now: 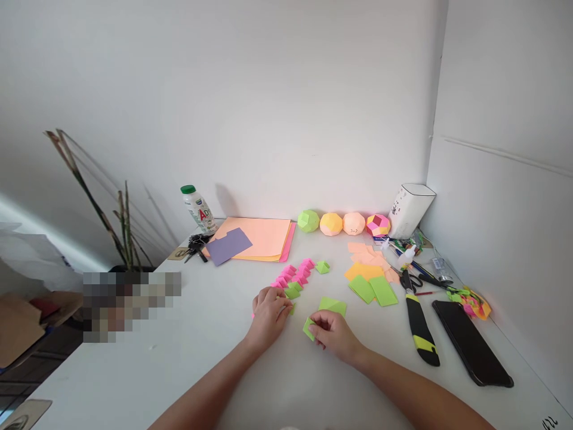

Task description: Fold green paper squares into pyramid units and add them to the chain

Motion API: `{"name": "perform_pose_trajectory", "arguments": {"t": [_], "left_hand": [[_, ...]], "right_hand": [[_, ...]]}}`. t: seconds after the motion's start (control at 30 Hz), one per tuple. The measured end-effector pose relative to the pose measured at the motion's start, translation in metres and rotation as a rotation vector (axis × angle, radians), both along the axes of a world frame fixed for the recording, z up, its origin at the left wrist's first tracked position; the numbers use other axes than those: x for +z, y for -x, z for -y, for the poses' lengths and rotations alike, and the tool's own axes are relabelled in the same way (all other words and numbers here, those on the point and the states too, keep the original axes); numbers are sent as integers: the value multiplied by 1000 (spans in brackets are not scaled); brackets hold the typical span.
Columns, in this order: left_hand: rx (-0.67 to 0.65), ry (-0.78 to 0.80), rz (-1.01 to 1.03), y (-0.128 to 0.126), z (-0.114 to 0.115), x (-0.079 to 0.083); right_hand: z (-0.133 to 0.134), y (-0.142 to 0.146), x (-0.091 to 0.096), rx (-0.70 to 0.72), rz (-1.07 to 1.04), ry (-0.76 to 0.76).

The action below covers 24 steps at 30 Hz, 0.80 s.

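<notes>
On the white table, my left hand point(268, 315) reaches into a cluster of small folded paper pieces. Its fingers are closed at a small green folded piece point(293, 309), mostly hidden by the fingertips. Pink folded pieces point(290, 275) stand in rows just beyond, with another green folded piece point(293, 288) among them. To the right, my right hand point(332, 334) pinches a green folded paper piece point(308, 329) between thumb and fingers. Behind that hand lies a green paper sheet point(332, 306). One more green piece point(322, 267) sits apart, past the rows.
Paper balls point(331, 224) line the wall. Loose orange paper point(364, 272) and green slips point(384, 291) lie right of centre, near scissors point(406, 280), a box cutter point(421, 328) and a phone point(472, 343). Large sheets point(264, 230) and a bottle point(199, 210) are back left.
</notes>
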<state>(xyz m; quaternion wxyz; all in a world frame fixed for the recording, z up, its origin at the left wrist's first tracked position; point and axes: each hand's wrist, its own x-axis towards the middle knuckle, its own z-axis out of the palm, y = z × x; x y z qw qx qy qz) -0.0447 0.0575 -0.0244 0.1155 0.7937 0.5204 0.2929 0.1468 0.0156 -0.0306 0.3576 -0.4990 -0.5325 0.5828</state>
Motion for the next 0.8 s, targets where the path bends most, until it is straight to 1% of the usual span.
{"name": "perform_pose_trajectory", "arguments": {"t": [0.2, 0.37, 0.43, 0.5, 0.63, 0.8], "left_hand": [[62, -184, -87, 0, -5, -8], [71, -316, -75, 8, -12, -6], [98, -315, -99, 13, -17, -3], [93, -282, -152, 18, -23, 0], [41, -225, -263, 23, -35, 4], [-39, -246, -363, 21, -39, 3]], "right_hand": [[-1, -2, -5, 63, 38, 1], [-2, -3, -7, 74, 49, -16], [-2, -3, -7, 71, 57, -21], [-1, -2, -8, 70, 59, -27], [-1, -2, -8, 70, 55, -35], [0, -2, -7, 66, 50, -42]]}}
